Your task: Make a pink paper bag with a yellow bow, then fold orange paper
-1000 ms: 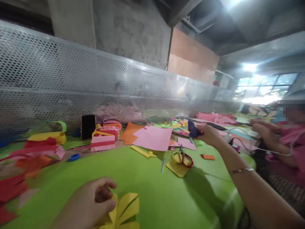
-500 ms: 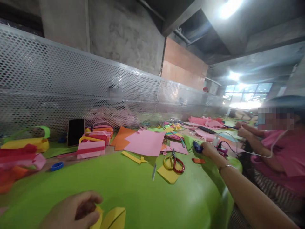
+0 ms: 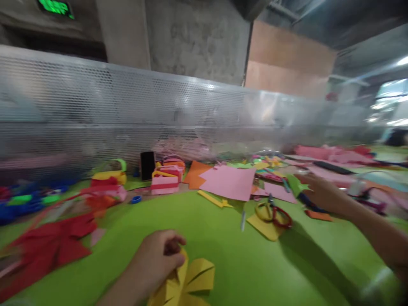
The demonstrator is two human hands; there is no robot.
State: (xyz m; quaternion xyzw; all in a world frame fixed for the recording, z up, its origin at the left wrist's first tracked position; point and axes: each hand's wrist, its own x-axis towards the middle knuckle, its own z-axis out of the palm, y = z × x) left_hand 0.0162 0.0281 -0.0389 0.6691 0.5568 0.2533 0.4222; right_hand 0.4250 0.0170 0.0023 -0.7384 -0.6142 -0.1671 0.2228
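Note:
My left hand (image 3: 159, 257) is closed, thumb against fingers, on a yellow paper flower (image 3: 200, 274) with cut petals at the bottom of the view. My right hand (image 3: 314, 187) reaches far across to the right side of the green tabletop (image 3: 242, 263). Motion smears its fingers. A light green paper piece (image 3: 298, 185) overlaps them, and a dark blue object (image 3: 310, 203) lies just below; whether the hand grips either is unclear. Scissors (image 3: 273, 212) with one yellow and one red handle rest on a yellow paper sheet (image 3: 263, 227), left of that hand.
Pink paper (image 3: 229, 180), orange paper (image 3: 195, 174) and a yellow strip (image 3: 210, 198) lie mid-table. Small paper bags (image 3: 164, 182), a phone (image 3: 147, 165) and a blue ring (image 3: 136, 199) stand left of them. Red paper (image 3: 57, 242) covers the near left. A perforated metal screen (image 3: 197, 102) runs behind.
The view has swung left, so things sit further right and red paper shows at left. More of the yellow flower is visible in my left hand. Green paper now overlaps my right fingers.

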